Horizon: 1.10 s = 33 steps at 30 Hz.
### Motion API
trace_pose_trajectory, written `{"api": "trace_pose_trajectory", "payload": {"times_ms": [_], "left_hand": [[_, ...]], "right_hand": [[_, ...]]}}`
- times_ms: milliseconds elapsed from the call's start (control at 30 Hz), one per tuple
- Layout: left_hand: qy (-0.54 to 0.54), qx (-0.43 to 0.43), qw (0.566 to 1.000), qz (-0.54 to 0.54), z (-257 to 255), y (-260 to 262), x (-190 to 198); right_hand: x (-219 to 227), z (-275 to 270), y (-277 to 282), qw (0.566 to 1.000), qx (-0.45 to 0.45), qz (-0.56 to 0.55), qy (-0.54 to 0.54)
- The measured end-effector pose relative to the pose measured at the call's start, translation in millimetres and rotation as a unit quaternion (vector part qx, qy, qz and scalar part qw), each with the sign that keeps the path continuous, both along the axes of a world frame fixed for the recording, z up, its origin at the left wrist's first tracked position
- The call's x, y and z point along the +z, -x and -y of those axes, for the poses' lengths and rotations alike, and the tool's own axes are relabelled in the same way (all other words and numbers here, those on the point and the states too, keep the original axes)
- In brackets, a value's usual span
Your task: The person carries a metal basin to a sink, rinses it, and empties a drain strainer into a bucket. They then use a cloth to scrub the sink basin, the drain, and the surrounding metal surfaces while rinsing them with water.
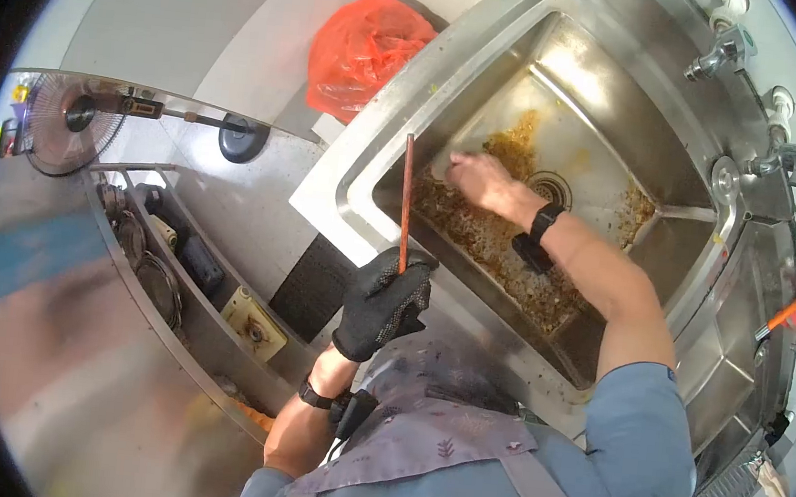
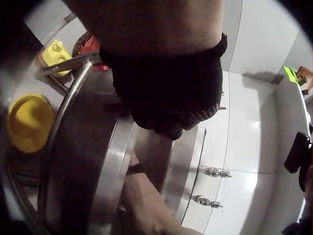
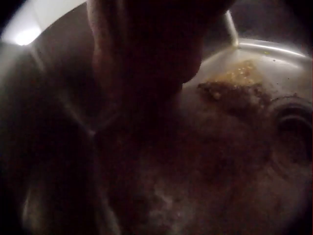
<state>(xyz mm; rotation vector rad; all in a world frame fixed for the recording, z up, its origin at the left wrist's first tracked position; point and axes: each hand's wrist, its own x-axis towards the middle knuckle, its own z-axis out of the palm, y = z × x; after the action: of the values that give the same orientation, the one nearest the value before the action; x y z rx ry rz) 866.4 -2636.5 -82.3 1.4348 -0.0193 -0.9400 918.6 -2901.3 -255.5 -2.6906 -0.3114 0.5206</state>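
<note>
My left hand [image 1: 383,303], in a black glove with a dotted grip, holds a thin reddish-brown stick [image 1: 407,192] upright near the sink's front left corner. In the left wrist view, the gloved hand [image 2: 168,93] is dark, with short ends of the stick showing at both sides. My bare right hand [image 1: 483,180] reaches into the steel sink [image 1: 609,144], low over brown and yellow food scraps [image 1: 513,149]. Blur and shadow hide its fingertips, so I cannot tell whether it holds anything. The drain [image 1: 549,188] lies just beside my right wrist.
A red plastic bag [image 1: 367,54] stands behind the sink's left corner. Taps [image 1: 724,52] line the wall at right, beside a second basin [image 1: 727,366]. To the left are a steel counter [image 1: 74,332], a fan [image 1: 75,117] and a shelf with pans and lids [image 1: 157,288].
</note>
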Motion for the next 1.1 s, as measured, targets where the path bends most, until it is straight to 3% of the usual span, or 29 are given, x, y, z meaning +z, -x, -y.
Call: {"api": "trace_pose_trajectory", "payload": {"times_ms": [67,133,200,267,300,333,400,467,533,600,700,767,800,867,900,933,1000,1033,1100], "left_hand": [[-0.018,-0.011,1.0,0.022,0.5,-0.7,1.3],[-0.016,-0.013,0.999,0.032,-0.1,0.0,-1.0],[-0.016,-0.018,0.999,0.04,-0.8,1.5,-3.4],[0.004,-0.011,1.0,0.028,-0.5,0.8,-4.5],[0.003,-0.013,1.0,0.026,-0.2,0.1,-3.6],[-0.002,-0.015,1.0,0.025,-0.2,0.3,-1.4],[-0.004,-0.017,0.999,0.03,0.9,-0.4,0.1],[0.0,0.007,1.0,0.003,0.9,2.2,-0.1],[-0.008,-0.003,1.0,0.016,1.6,0.3,0.7],[-0.022,-0.016,0.999,0.026,0.9,-0.2,0.5],[-0.017,-0.016,0.999,0.032,0.9,-1.2,-0.6],[-0.017,-0.012,0.999,0.028,0.7,-0.5,-2.6],[-0.014,-0.012,0.999,0.027,0.6,0.2,-2.7],[0.006,-0.003,1.0,0.025,0.1,0.9,-2.7],[0.007,-0.003,1.0,0.024,0.2,0.7,-0.1],[-0.009,-0.007,1.0,0.027,1.6,0.4,3.7],[-0.026,-0.016,0.999,0.027,2.5,0.4,3.0],[-0.015,-0.015,0.999,0.029,1.6,0.9,0.5],[0.002,-0.009,1.0,0.027,0.0,0.8,-1.9]], "right_hand": [[3.6,-3.4,-4.4,1.0,-0.006,-0.021,0.006],[-6.7,-28.8,-3.2,0.983,0.039,0.177,0.028],[-20.0,-41.6,3.1,0.99,0.013,0.138,0.0],[-25.7,-32.2,9.8,0.957,0.18,0.22,-0.056],[-27.4,-22.9,11.9,0.948,0.256,0.187,0.028],[-19.5,-17.1,15.7,0.949,0.254,0.184,0.026],[1.0,-5.6,12.3,0.973,0.209,0.04,0.087],[-0.1,-13.4,11.9,0.975,0.206,0.056,0.053],[-10.9,-41.1,10.1,0.955,0.14,0.237,-0.114],[-25.9,-54.7,8.4,0.969,0.127,0.175,-0.122],[-45.2,-40.6,14.9,0.955,0.192,0.201,-0.103],[-10.4,-15.5,24.7,0.926,0.363,0.105,0.02],[-0.4,-13.4,23.5,0.926,0.363,0.103,0.022],[-0.2,-6.6,17.5,0.977,0.214,0.008,0.018],[-20.1,-12.4,12.3,0.975,0.182,0.121,-0.045],[-21.9,-22.9,10.3,0.975,0.181,0.119,-0.046],[-22.3,-47.6,12.3,0.972,0.049,0.052,-0.226],[-22.6,-47.7,21.6,0.972,0.045,0.05,-0.226],[-19.8,-34.9,45.5,0.991,0.069,0.01,-0.111]]}}
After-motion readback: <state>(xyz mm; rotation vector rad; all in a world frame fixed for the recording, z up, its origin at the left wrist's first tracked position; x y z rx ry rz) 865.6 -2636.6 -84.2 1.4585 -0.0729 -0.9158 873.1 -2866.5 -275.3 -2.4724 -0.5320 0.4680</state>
